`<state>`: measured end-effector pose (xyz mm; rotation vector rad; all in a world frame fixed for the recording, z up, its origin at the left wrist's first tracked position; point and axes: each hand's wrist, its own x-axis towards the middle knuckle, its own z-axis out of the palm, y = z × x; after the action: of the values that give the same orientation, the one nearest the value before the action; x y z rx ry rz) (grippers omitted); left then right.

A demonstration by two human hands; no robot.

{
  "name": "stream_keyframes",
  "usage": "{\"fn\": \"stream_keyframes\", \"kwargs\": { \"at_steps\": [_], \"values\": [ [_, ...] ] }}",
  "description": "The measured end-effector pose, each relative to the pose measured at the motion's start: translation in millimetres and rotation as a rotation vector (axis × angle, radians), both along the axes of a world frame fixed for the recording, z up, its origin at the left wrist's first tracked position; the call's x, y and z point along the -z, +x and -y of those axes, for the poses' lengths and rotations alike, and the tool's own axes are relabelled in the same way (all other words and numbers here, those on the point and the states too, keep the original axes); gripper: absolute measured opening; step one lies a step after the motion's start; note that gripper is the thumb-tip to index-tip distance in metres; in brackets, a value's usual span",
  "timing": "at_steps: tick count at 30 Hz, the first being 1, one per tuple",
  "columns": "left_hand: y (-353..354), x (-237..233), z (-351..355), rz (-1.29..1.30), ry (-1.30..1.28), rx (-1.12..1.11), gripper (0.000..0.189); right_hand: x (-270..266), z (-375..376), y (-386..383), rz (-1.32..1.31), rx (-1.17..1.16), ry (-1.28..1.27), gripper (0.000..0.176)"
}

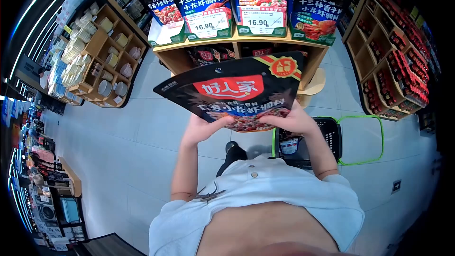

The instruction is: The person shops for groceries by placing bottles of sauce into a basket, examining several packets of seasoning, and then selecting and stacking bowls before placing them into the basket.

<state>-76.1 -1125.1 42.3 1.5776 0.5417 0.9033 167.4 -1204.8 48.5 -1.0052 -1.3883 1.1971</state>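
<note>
A large black seasoning pouch (227, 87) with a red label and a gold ribbon badge is held up in front of me, its printed face toward the camera. My left hand (204, 128) grips its lower left side, thumb lying across the front. On the lower right side, my right hand (294, 119) does the same with its thumb on the front. The fingers of both hands are hidden behind the pouch. Beyond it, similar seasoning pouches (318, 12) stand in a row on a wooden display stand (199, 43), two with 16.90 price cards.
A black shopping basket (332, 137) with green handles sits on the floor at my right, a package inside. Shelves of crockery (102, 61) stand at the left. Shelves of red-packaged goods (395, 66) stand at the right. Grey floor tiles (132, 161) lie between.
</note>
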Motion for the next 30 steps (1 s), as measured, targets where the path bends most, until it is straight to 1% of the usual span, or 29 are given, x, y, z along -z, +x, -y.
{"fn": "stream_keyframes", "kwargs": {
  "at_steps": [2, 3, 4, 5, 6, 9, 10, 12, 14, 15, 17, 19, 21, 22, 23, 25, 27, 28, 29, 30],
  "values": [
    [-8, -1, -19, 0.022, 0.031, -0.026, 0.050, -9, -19, -12, -0.019, 0.006, 0.097, 0.038],
    [-11, -1, -31, 0.035, 0.062, -0.043, 0.050, -12, -31, -19, -0.020, 0.036, 0.098, 0.037],
    [-13, -3, -42, 0.098, 0.044, -0.018, 0.050, -14, -42, -26, -0.020, 0.067, 0.096, 0.037],
    [-17, -1, -56, 0.102, 0.029, -0.028, 0.051, -15, -53, -33, -0.022, 0.099, 0.089, 0.036],
    [-21, 1, -69, 0.102, 0.012, -0.036, 0.051, -16, -65, -38, 0.036, 0.078, 0.119, 0.036],
    [-25, 5, -108, 0.156, -0.011, -0.094, 0.050, -16, -95, -46, 0.184, 0.107, 0.046, 0.038],
    [-24, 3, -121, 0.202, -0.021, -0.082, 0.048, -29, -102, -46, 0.343, 0.092, 0.121, 0.040],
    [-23, 0, -141, 0.273, -0.027, -0.031, 0.043, -29, -116, -42, 0.131, 0.052, 0.209, 0.042],
    [-20, -6, -165, 0.331, -0.009, 0.044, 0.038, -37, -132, -29, 0.017, 0.072, 0.298, 0.047],
    [-17, -9, -176, 0.343, -0.029, -0.027, 0.033, -46, -142, -18, 0.010, 0.106, 0.342, 0.050],
    [-14, -17, -202, 0.444, -0.033, -0.051, 0.032, -41, -166, 17, 0.060, 0.295, 0.446, 0.044],
    [-2, -40, -219, 0.551, -0.049, -0.093, 0.033, -45, -188, 47, 0.347, 0.637, 0.511, 0.038],
    [20, -66, -226, 0.628, 0.041, -0.223, 0.033, -53, -202, 61, 0.542, 0.812, 0.413, 0.032],
    [27, -74, -234, 0.535, 0.162, -0.348, 0.035, -45, -212, 72, 0.658, 0.894, 0.435, 0.031],
    [41, -84, -239, 0.622, 0.152, -0.309, 0.038, -37, -220, 82, 0.863, 0.949, 0.538, 0.027],
    [70, -98, -248, 0.668, 0.209, -0.311, 0.039, -32, -224, 91, 0.961, 0.936, 0.571, 0.024],
    [92, -105, -264, 0.612, 0.263, -0.216, 0.045, -34, -219, 92, 0.799, 0.861, 0.499, 0.021],
    [105, -111, -269, 0.620, 0.314, -0.181, 0.045, -35, -214, 93, 0.739, 0.820, 0.495, 0.017],
    [114, -116, -273, 0.607, 0.304, -0.167, 0.044, -33, -211, 93, 0.709, 0.817, 0.536, 0.015],
    [125, -119, -277, 0.552, 0.362, -0.222, 0.044, -30, -209, 94, 0.731, 0.824, 0.563, 0.015]
  ]
}}
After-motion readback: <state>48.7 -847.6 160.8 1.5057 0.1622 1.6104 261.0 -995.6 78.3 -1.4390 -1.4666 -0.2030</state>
